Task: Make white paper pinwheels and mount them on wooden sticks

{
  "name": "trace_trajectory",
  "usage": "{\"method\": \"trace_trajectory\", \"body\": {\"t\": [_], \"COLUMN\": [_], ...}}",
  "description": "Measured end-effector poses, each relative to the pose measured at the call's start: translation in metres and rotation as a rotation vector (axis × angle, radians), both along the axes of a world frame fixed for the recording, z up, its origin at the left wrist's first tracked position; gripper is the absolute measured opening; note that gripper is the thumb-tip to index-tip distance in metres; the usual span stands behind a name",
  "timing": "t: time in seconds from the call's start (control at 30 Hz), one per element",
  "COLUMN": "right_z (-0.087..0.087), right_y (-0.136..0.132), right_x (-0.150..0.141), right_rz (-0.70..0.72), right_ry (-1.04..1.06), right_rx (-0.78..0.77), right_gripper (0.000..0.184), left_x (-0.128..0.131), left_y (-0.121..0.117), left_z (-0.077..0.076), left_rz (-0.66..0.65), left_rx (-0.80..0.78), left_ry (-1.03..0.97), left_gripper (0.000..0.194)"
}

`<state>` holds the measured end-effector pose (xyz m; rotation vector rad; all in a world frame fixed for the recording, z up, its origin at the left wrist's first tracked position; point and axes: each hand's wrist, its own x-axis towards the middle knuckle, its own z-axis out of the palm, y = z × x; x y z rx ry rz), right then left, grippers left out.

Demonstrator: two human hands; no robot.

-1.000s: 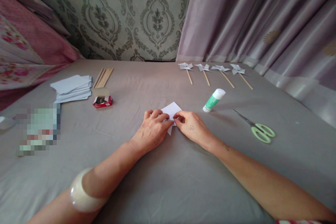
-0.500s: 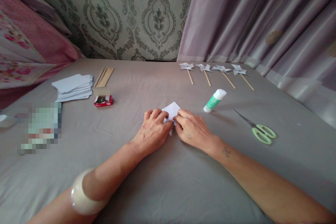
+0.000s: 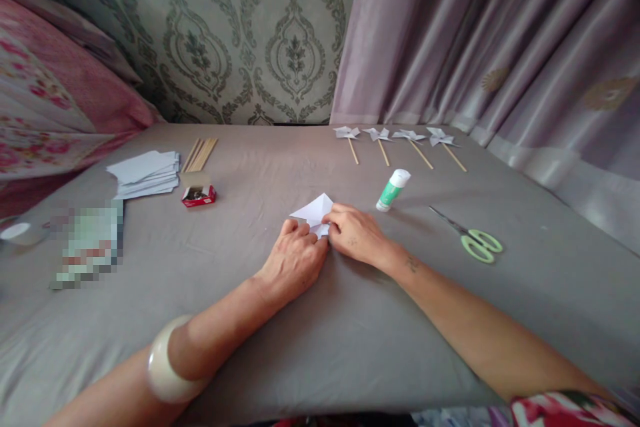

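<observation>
A small folded white paper [image 3: 314,211] lies on the grey cloth in the middle. My left hand [image 3: 295,259] rests over its near side with fingers curled down, pressing it. My right hand [image 3: 354,235] pinches the paper's right edge with fingertips together. Much of the paper is hidden under both hands. A white bangle [image 3: 165,363] sits on my left forearm.
A glue stick [image 3: 393,189] lies right of the hands, green-handled scissors [image 3: 470,240] farther right. Several paper pinwheels on sticks [image 3: 395,141] line the back. A paper stack [image 3: 146,173], wooden sticks [image 3: 201,153] and a small red box [image 3: 199,195] are at back left.
The paper's far corner now points up and left as a wider triangle. Both hands shifted slightly towards me and closer together on it. The view tilted down a little.
</observation>
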<state>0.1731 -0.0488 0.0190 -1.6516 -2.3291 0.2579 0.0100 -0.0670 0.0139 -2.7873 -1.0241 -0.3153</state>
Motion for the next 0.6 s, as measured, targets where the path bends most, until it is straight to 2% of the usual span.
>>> {"method": "trace_trajectory", "body": {"t": [0.13,0.33,0.5,0.6], "right_z": [-0.006,-0.010,-0.008,-0.005], "right_y": [0.008,0.015,0.016,0.011], "right_x": [0.003,0.012,0.022,0.026], "right_rz": [-0.031,-0.127,-0.198,-0.112], "right_ry": [0.194,0.473,0.528,0.480], "right_rx": [-0.035,0.040,0.022,-0.030], "right_gripper": [0.032,0.029,0.027,0.026], "left_x": [-0.001,-0.001,-0.002,-0.002], "left_y": [0.001,0.002,0.002,0.003], "left_z": [0.002,0.002,0.000,0.000], "left_rz": [0.009,0.026,0.033,0.039], "left_rx": [-0.007,-0.017,-0.015,-0.023], "left_ry": [0.028,0.029,-0.007,-0.015], "left_gripper": [0.027,0.030,0.030,0.030]}}
